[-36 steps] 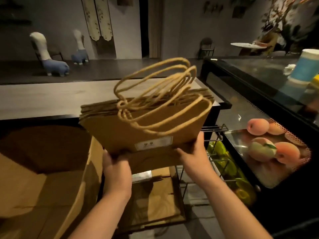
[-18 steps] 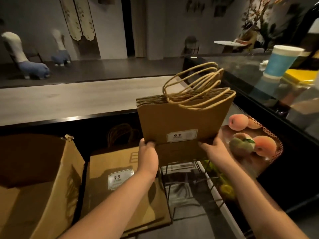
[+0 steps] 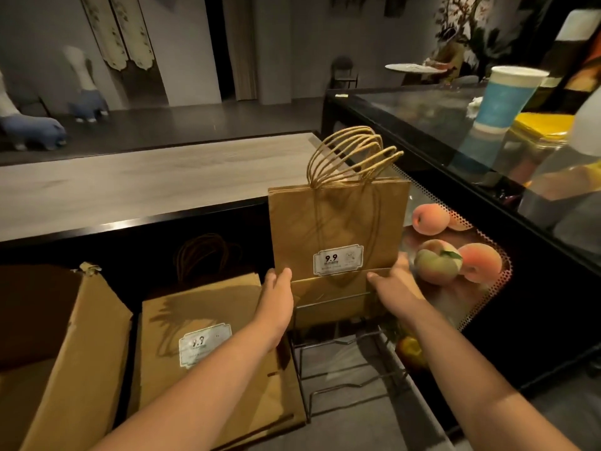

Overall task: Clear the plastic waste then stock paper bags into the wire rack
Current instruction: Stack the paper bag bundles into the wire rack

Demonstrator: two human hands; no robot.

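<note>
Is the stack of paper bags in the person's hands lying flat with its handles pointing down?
No. The stack of paper bags stands upright between the left hand and right hand, with the twine handles at the top.

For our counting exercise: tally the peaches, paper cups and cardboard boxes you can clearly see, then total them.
Peaches: 3
Paper cups: 1
Cardboard boxes: 1
Total: 5
</note>
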